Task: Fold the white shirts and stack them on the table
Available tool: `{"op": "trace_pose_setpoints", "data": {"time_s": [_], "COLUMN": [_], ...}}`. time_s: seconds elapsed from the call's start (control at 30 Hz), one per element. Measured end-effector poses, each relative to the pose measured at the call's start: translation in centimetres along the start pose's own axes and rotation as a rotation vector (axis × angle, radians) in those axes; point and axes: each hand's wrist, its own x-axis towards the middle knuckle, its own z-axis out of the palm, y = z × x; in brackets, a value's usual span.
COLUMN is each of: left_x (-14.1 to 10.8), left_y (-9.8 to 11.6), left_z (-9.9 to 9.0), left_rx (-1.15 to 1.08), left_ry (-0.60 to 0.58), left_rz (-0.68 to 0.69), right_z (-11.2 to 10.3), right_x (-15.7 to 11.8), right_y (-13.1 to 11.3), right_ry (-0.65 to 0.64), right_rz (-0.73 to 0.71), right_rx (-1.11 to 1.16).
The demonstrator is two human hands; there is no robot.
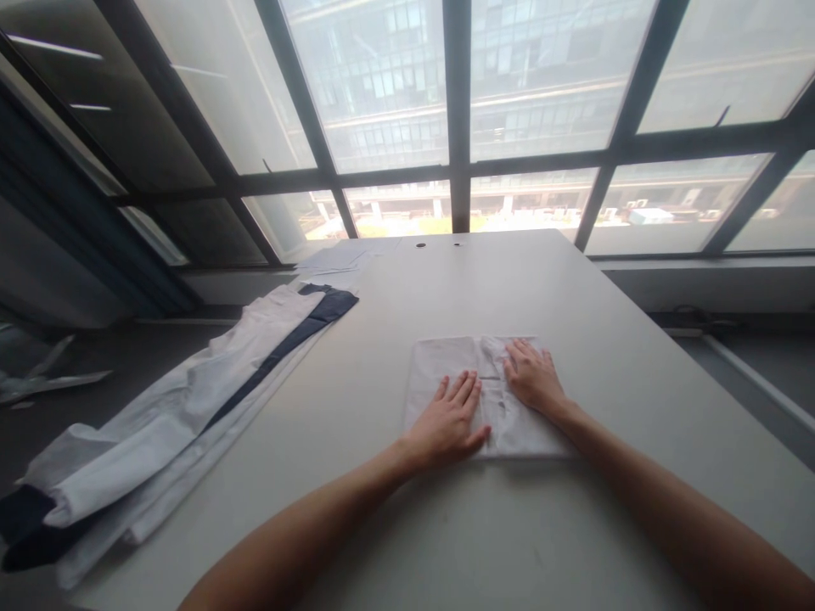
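Note:
A white garment (444,355), folded into a flat rectangle, lies on the white table (356,407). My left hand (447,422) rests flat on its left half, fingers spread and pointing away from me. On the upper right part of the cloth lies my right hand (533,373), palm down with the fingers extended. Between the two hands a seam and some small creases run down the middle of the fabric. Neither hand grips anything. What kind of garment it is, I cannot tell from the folds.
Along the table's left edge lies a long pile of white clothes (159,433) with a dark navy garment (299,324) among them, hanging over the edge. White sheets (334,256) lie at the far left corner. Large windows (395,85) stand behind the table, a dark curtain (70,195) at left.

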Motion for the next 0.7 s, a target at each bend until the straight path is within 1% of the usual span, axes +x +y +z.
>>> {"op": "trace_pose_setpoints", "data": {"time_s": [0.1,0.17,0.23,0.33,0.4,0.47,0.53,0.6,0.7], "left_x": [-0.2,-0.1,0.5,2.6,4.8,6.9,8.3,9.0,9.0], "left_y": [0.3,0.1,-0.4,-1.8,-3.0,-4.0,-4.7,-5.0,-5.1], "left_z": [0.1,-0.5,-1.6,-3.0,-3.2,-2.6,-1.5,-0.3,1.1], "left_rx": [-0.002,-0.031,-0.067,-0.078,-0.056,-0.040,-0.031,-0.015,0.007], "left_ry": [-0.028,-0.043,-0.041,0.019,0.059,0.053,0.019,0.015,0.056], "left_rz": [-0.005,-0.005,-0.024,-0.085,-0.134,-0.183,-0.226,-0.254,-0.263], "right_z": [0.0,0.0,0.0,-0.1,-0.2,-0.2,-0.3,-0.3,-0.2], "right_x": [0.0,0.0,0.0,0.0,-0.1,-0.1,-0.1,-0.1,-0.1], "right_y": [0.0,0.0,0.0,-0.1,-0.1,-0.2,-0.1,-0.2,-0.2], "right_ry": [0.000,-0.004,-0.007,-0.011,-0.011,-0.014,-0.024,-0.030,-0.014], "right_rz": [0.000,0.006,0.012,0.007,0.006,0.011,0.015,0.014,0.009], "right_rx": [0.010,0.016,0.020,0.026,0.029,0.031,0.032,0.034,0.037]}}
